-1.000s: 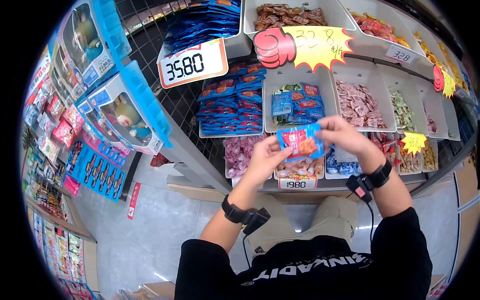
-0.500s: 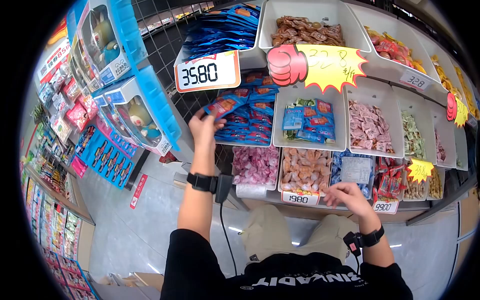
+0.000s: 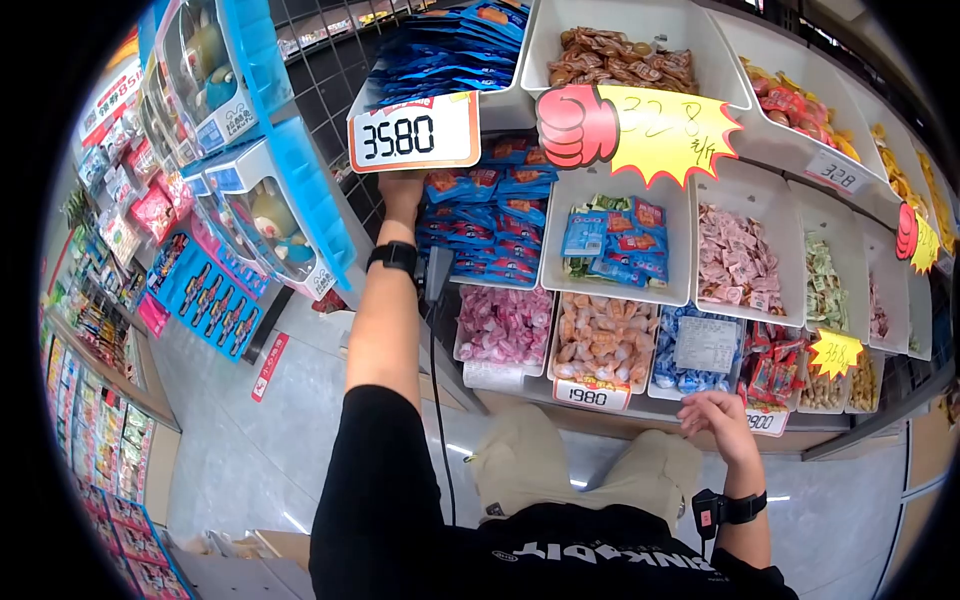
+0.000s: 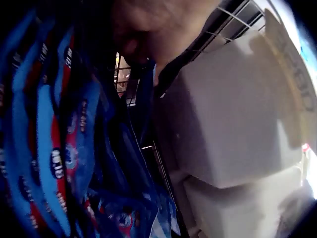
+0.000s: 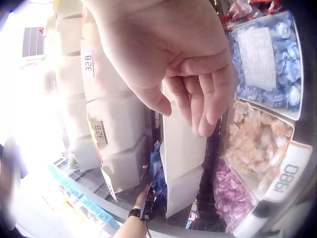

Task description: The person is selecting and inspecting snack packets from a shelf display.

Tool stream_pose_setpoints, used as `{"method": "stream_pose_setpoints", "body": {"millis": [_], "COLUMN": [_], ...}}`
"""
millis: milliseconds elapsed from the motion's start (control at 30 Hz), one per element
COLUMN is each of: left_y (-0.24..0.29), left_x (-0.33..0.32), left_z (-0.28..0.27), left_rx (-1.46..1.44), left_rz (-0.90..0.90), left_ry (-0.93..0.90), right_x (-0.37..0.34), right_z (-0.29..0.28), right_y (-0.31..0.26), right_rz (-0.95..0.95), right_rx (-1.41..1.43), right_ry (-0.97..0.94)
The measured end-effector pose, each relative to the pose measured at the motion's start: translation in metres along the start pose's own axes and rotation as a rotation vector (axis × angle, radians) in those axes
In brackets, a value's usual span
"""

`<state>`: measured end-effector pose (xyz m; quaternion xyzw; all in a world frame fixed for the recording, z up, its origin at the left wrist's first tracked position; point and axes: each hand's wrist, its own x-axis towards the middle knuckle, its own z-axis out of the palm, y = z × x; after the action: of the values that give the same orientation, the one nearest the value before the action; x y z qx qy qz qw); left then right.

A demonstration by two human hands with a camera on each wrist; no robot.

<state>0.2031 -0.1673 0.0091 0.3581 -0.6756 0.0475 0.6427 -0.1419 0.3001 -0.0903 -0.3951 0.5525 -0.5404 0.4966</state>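
My left hand (image 3: 403, 188) reaches in under the 35.80 price sign (image 3: 415, 133), at the back left of the lower bin of blue snack packets (image 3: 488, 236). The sign hides its fingers in the head view. In the left wrist view the curled fingers are in shadow, and a dark blue snack packet (image 4: 145, 94) hangs right at the fingertips, beside rows of standing packets (image 4: 47, 144). My right hand (image 3: 718, 420) hovers near the front edge of the display, above the red candies (image 3: 772, 365), fingers loosely bent with nothing in them.
To the right stands a bin of mixed blue and green packets (image 3: 615, 245), then pink candies (image 3: 738, 250). Below are wrapped orange candies (image 3: 603, 340) and blue candies with a paper label (image 3: 708, 345). Boxed toys (image 3: 270, 215) and a wire grid (image 3: 325, 80) border the left side.
Both hands were on one blue packet; the left then carried it left to the packet bin and has moved deeper, under the price sign. The right let go and lowered toward the front edge.
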Motion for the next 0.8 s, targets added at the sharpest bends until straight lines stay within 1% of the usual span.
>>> {"method": "stream_pose_setpoints", "body": {"millis": [33, 67, 100, 133, 167, 267, 300, 333, 400, 467, 500, 533, 600, 633, 667, 700, 800], "left_y": [-0.001, 0.015, 0.0, -0.002, 0.0, -0.002, -0.006, -0.008, -0.006, -0.003, -0.008, -0.009, 0.015, 0.04, 0.071, 0.087, 0.079], "left_x": [0.005, 0.009, 0.008, 0.013, 0.014, 0.008, 0.009, 0.009, 0.008, 0.009, 0.009, 0.012, 0.013, 0.011, 0.009, 0.007, 0.002], "left_z": [0.008, 0.002, 0.008, 0.022, 0.026, 0.032, 0.031, 0.035, 0.031, 0.025, 0.029, 0.031, 0.022, 0.012, 0.0, -0.005, -0.003], "left_rx": [0.241, 0.045, 0.211, 0.355, 0.343, 0.469, 0.458, 0.447, 0.419, 0.458, 0.521, 0.19, 0.171, 0.172, 0.244, 0.314, 0.374], "left_rz": [0.048, 0.009, 0.087, 0.171, 0.175, 0.343, 0.27, 0.266, 0.325, 0.263, 0.368, 0.229, 0.155, 0.155, 0.098, 0.041, 0.066], "left_ry": [-0.061, -0.206, -0.217, -0.219, -0.215, -0.177, -0.275, -0.267, -0.258, -0.375, -0.296, -0.313, -0.461, -0.462, -0.567, -0.67, -0.642], "right_x": [-0.001, -0.005, -0.008, -0.011, -0.013, -0.024, -0.026, -0.027, -0.029, -0.03, -0.029, -0.03, -0.027, -0.026, -0.026, -0.025, -0.026], "right_z": [-0.002, -0.003, -0.003, -0.007, -0.01, -0.012, -0.012, -0.013, -0.013, -0.011, -0.011, -0.01, -0.009, -0.007, -0.007, -0.006, -0.002], "right_y": [-0.002, -0.001, 0.001, 0.002, 0.005, 0.014, 0.016, 0.015, 0.017, 0.017, 0.017, 0.017, 0.018, 0.021, 0.022, 0.021, 0.021], "right_rz": [-0.011, -0.007, 0.004, -0.008, -0.002, 0.023, 0.024, 0.02, 0.033, 0.017, 0.017, 0.008, -0.004, -0.002, -0.001, -0.001, 0.002], "right_rx": [-0.008, -0.003, 0.005, -0.002, 0.003, 0.028, 0.034, 0.029, 0.023, 0.041, 0.041, 0.041, 0.043, 0.043, 0.041, 0.041, 0.035], "right_ry": [0.009, 0.031, 0.044, 0.064, 0.072, 0.113, 0.118, 0.13, 0.145, 0.154, 0.154, 0.15, 0.147, 0.14, 0.133, 0.133, 0.137]}}
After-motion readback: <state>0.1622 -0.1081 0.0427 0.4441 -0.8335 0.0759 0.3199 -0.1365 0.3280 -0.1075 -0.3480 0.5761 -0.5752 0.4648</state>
